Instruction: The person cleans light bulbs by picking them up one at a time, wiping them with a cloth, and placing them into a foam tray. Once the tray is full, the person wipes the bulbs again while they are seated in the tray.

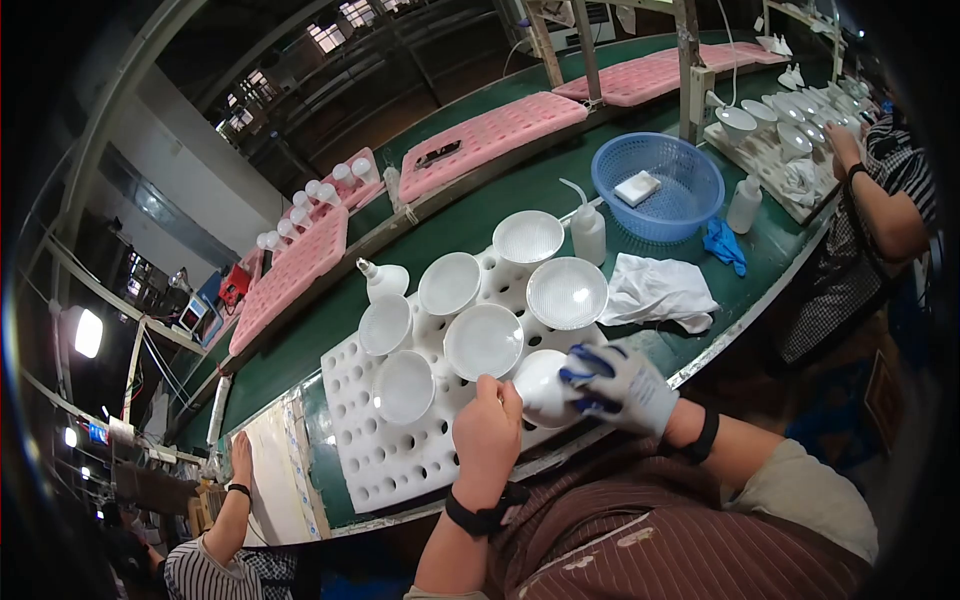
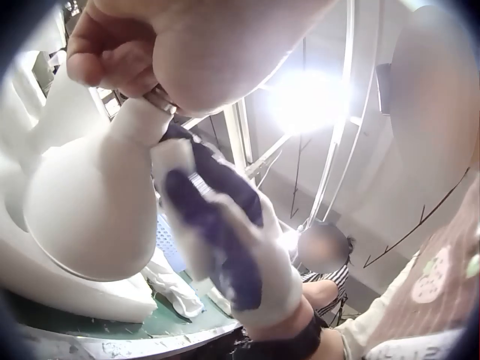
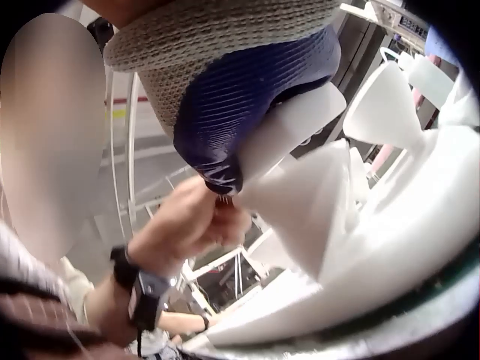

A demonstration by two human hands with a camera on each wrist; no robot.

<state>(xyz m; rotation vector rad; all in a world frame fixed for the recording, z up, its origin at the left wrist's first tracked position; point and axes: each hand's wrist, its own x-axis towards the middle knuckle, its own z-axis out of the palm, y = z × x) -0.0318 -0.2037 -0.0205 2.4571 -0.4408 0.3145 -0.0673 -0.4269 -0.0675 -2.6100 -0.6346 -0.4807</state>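
Note:
A white lamp body (image 1: 544,388) is tilted at the front edge of the white foam tray (image 1: 375,465). My bare left hand (image 1: 487,430) pinches its narrow end, where pins show at the fingertips in the left wrist view. The gloved right hand (image 1: 622,388), in a grey glove with blue-coated fingers, grips a small white block (image 3: 289,129) close beside the lamp's neck (image 2: 142,120). Several round lamps with ribbed faces, such as one (image 1: 484,342) behind my hands, sit face up in the tray.
A blue basket (image 1: 658,225) holds a white block. Near it are a squeeze bottle (image 1: 588,235), another bottle (image 1: 744,205), a white cloth (image 1: 658,292) and a blue glove (image 1: 725,247). Pink trays (image 1: 490,140) line the back. Other people work at both sides.

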